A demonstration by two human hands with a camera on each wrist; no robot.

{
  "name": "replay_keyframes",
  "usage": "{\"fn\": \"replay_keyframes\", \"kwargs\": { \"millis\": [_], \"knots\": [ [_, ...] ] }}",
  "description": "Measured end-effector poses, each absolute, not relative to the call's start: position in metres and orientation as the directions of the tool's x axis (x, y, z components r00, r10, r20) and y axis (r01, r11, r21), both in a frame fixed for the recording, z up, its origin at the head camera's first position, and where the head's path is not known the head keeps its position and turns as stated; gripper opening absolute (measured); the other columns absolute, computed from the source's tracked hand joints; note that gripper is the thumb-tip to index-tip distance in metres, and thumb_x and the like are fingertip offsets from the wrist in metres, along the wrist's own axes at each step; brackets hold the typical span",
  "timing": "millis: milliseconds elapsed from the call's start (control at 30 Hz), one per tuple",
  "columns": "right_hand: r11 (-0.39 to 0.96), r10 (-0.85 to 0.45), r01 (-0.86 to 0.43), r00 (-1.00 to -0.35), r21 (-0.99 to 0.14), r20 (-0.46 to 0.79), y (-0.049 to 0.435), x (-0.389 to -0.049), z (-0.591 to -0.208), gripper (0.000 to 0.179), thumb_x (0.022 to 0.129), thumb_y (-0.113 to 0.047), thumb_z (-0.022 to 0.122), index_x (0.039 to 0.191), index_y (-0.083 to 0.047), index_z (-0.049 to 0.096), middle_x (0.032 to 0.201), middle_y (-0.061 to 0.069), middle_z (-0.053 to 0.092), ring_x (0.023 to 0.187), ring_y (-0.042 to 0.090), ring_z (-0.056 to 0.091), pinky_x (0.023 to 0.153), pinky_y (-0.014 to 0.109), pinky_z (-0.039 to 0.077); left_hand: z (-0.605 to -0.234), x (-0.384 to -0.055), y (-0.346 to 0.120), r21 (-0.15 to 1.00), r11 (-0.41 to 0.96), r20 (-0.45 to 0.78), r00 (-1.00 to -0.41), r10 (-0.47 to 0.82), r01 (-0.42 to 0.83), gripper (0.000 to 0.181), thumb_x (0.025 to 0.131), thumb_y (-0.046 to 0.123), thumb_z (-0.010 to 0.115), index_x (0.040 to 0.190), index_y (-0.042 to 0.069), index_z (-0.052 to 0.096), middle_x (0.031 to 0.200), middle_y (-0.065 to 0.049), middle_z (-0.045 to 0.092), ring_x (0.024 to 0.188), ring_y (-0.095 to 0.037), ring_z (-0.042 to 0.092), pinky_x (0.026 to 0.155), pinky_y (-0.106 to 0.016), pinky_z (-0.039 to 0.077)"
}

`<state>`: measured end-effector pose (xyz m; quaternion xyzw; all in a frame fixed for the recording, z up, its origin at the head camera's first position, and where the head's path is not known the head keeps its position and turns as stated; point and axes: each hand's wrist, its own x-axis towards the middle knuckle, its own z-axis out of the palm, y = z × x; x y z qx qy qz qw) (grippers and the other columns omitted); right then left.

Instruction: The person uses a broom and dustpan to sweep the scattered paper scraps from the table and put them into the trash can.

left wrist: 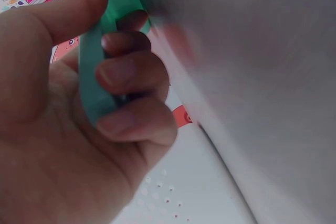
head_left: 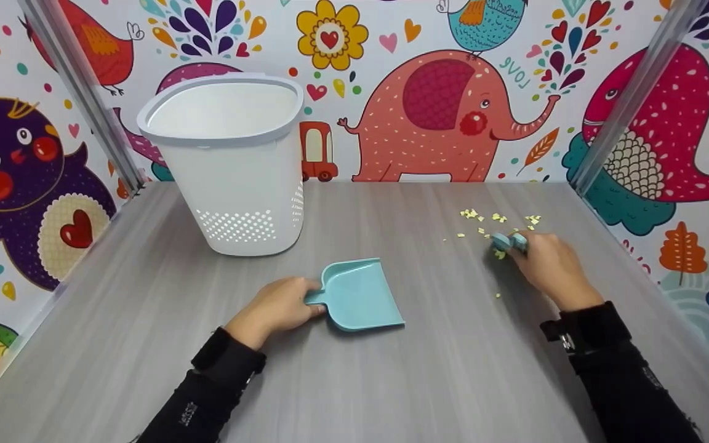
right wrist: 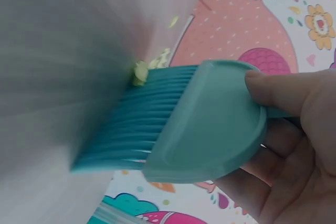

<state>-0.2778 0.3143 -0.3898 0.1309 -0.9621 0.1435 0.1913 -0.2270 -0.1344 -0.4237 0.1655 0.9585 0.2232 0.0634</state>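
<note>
A light blue dustpan lies low over the table, its open edge turned to the right. My left hand grips it by the handle, fingers curled round. Over on the right, my right hand holds a small teal hand brush by its handle. The brush's bristles touch the table beside small yellow scraps. More yellow scraps lie scattered behind and left of the brush, with a single one nearer the front.
A tall white basket with a grey rim and small holes stands at the back left of the grey wood-grain table. Printed panels with cartoon animals enclose the back and sides, with metal posts at the corners.
</note>
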Motion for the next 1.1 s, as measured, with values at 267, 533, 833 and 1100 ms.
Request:
{"fn": "replay_keyframes", "kwargs": {
  "millis": [267,533,833,1100],
  "knots": [
    [0.908,-0.232,-0.316,-0.926,-0.276,0.299,0.3,-0.268,-0.376,0.017,0.088,-0.015,0.073,0.086,0.0,0.066,0.076,0.012,0.062,0.066,0.025,0.053,0.059,0.042,0.043,-0.422,-0.226,-0.134,0.452,0.849,-0.062,-0.94,0.336,0.274,0.021,0.088,0.032,0.073,0.101,0.017,0.069,0.081,0.003,0.052,0.081,-0.017,0.048,0.073,-0.037,0.039],
    [0.865,-0.119,-0.216,-0.965,-0.453,0.233,0.309,-0.265,-0.358,0.034,0.097,-0.023,0.062,0.124,-0.002,0.064,0.112,0.024,0.067,0.094,0.037,0.065,0.08,0.057,0.051,-0.423,-0.225,-0.134,0.456,0.848,-0.062,-0.941,0.334,0.271,0.028,0.088,0.033,0.073,0.11,0.016,0.071,0.084,0.003,0.055,0.082,-0.017,0.049,0.075,-0.037,0.04],
    [0.946,0.033,-0.067,-0.954,-0.318,0.298,0.351,-0.28,-0.372,0.021,0.097,-0.017,0.058,0.093,0.004,0.06,0.088,0.025,0.061,0.074,0.037,0.055,0.063,0.051,0.042,-0.425,-0.226,-0.135,0.473,0.84,-0.063,-0.941,0.333,0.266,0.025,0.087,0.032,0.074,0.105,0.016,0.071,0.084,0.003,0.056,0.081,-0.016,0.05,0.074,-0.038,0.041],
    [0.948,0.079,-0.008,-0.962,-0.318,0.26,0.357,-0.302,-0.378,0.026,0.098,-0.017,0.057,0.102,0.008,0.061,0.094,0.028,0.06,0.079,0.039,0.055,0.069,0.053,0.043,-0.424,-0.226,-0.133,0.482,0.835,-0.061,-0.94,0.335,0.266,0.033,0.088,0.031,0.074,0.115,0.013,0.071,0.091,0.002,0.06,0.084,-0.017,0.051,0.078,-0.04,0.043]
  ]
}}
